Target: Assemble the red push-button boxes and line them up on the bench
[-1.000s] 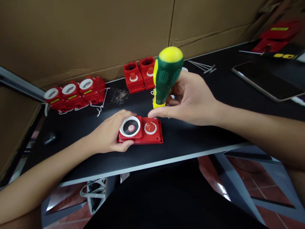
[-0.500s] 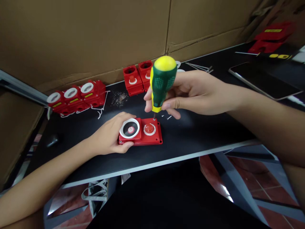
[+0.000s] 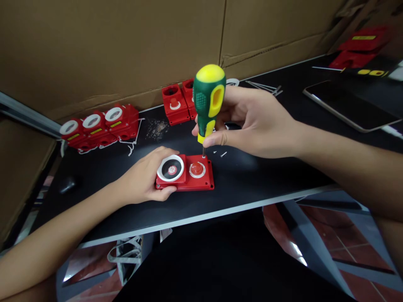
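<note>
My left hand (image 3: 147,175) grips the left end of a red alarm box (image 3: 197,183), thumb on the near side and fingers on the far side. The box lies flat on the black table, with a white-ringed round opening and a red dome on top. In my right hand (image 3: 248,121) is a green and yellow screwdriver (image 3: 204,100), held nearly upright by its lower handle. Its tip meets a small screw (image 3: 204,156) at the box's far right corner. A couple of loose screws (image 3: 223,154) lie just beyond the box.
Several red boxes with white rings (image 3: 100,126) line the back left; more red housings (image 3: 175,107) stand at the back middle. At right are a phone (image 3: 352,105), a second screwdriver (image 3: 362,72) and white ties (image 3: 264,87). A cardboard wall (image 3: 126,50) rises behind. Debris (image 3: 157,128) is scattered near the back.
The screwdriver handle has turned, now showing a yellow oval inset, and leans less to the right. My right fingers have shifted around it. My left hand keeps its grip on the box.
</note>
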A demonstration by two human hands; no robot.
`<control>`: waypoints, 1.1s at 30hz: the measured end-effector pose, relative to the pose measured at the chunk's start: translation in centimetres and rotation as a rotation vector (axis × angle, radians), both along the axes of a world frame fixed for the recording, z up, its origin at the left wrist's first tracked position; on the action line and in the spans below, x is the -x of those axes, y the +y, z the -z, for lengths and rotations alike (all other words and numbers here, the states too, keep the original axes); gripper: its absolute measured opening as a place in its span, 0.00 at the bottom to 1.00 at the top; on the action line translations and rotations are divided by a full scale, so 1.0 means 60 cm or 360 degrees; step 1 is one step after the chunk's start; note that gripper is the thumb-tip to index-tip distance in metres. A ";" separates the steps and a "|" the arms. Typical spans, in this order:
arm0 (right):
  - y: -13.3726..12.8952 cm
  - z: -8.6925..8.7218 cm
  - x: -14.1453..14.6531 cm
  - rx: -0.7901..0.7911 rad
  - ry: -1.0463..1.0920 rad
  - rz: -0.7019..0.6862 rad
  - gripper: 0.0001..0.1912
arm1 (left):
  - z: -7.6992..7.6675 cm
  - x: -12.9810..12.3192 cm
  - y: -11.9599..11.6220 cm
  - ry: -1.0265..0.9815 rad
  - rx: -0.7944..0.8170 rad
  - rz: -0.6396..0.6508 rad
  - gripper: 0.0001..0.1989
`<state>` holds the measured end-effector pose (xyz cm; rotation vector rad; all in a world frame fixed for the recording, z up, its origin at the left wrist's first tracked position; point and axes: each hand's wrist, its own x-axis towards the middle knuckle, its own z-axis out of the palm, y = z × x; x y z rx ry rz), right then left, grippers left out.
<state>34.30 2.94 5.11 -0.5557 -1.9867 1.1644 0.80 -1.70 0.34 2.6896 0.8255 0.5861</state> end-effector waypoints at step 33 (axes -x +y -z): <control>-0.029 0.026 0.022 -0.0060 0.0128 0.0388 0.37 | -0.010 -0.006 -0.005 0.0044 0.0134 -0.0071 0.35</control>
